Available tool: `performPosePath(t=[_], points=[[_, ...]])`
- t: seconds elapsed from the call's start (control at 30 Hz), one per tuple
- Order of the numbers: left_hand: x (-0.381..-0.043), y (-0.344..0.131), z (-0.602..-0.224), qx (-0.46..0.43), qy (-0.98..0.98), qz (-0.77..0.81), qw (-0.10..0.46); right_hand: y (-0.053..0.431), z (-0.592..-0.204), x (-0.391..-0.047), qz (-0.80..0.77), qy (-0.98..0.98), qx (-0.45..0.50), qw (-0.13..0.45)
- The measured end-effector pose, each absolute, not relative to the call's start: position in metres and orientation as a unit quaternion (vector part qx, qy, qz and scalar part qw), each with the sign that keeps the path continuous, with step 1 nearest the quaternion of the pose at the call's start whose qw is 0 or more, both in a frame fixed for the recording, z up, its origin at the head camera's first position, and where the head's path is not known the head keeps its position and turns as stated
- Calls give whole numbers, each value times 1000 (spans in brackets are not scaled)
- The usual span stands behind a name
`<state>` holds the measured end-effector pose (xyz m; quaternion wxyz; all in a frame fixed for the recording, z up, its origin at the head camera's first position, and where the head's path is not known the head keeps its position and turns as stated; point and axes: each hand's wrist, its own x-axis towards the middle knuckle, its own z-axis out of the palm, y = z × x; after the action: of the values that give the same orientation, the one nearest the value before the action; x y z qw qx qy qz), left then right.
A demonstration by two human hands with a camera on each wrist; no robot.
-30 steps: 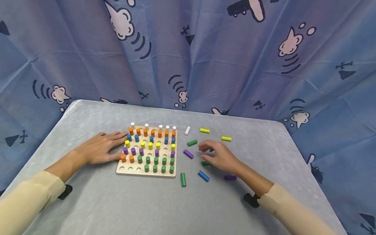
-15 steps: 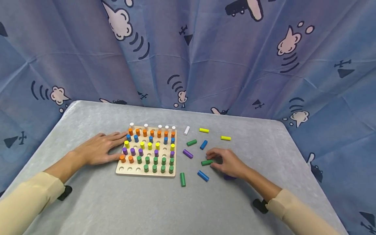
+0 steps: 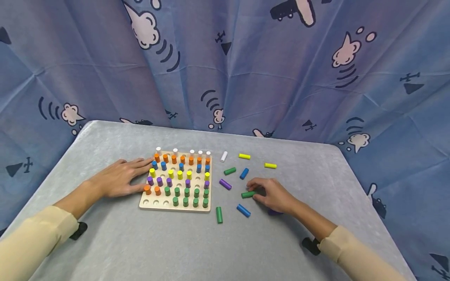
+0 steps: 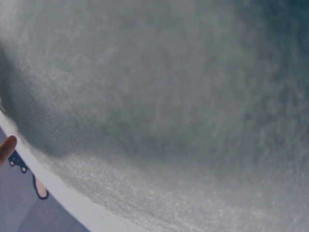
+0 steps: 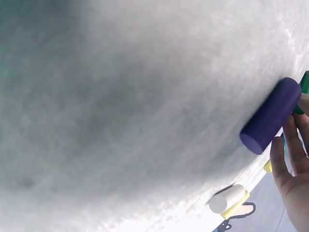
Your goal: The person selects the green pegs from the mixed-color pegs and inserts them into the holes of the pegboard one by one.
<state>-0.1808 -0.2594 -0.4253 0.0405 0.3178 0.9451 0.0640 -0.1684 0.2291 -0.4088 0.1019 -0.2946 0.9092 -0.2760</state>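
Observation:
My left hand [image 3: 117,177] lies flat with its fingers spread along the left edge of a wooden pegboard [image 3: 154,207], fingertips and thumb right at the edge. Rows of white, orange, blue, yellow, purple and green pegs stand upright in it, with some bare holes. Only one fingertip [image 4: 7,149] shows in the left wrist view. My right hand [image 3: 274,195], to the right of the board, has thumb and fingers curled around the right end of a green peg [image 3: 247,194] lying on the table. A purple peg [image 5: 272,116] lies beside that hand, partly hidden under it in the head view.
Loose pegs lie around the right hand: blue ones [image 3: 243,210], a purple one [image 3: 225,184], green ones [image 3: 219,215], a white one [image 3: 224,156] and yellow ones [image 3: 270,166]. The grey table [image 3: 168,249] ends at a patterned blue curtain [image 3: 246,97].
My right hand has moved right and slightly down over the last second, uncovering a blue peg and settling around the green peg. It has stayed there since. The left hand has not moved.

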Motion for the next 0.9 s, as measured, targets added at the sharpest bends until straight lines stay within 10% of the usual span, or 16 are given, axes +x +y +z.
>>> performPosePath(t=[0.9], points=[[-179,-259,-424,323,944,65,31,215,-396,-171,-297,897,-324,55]])
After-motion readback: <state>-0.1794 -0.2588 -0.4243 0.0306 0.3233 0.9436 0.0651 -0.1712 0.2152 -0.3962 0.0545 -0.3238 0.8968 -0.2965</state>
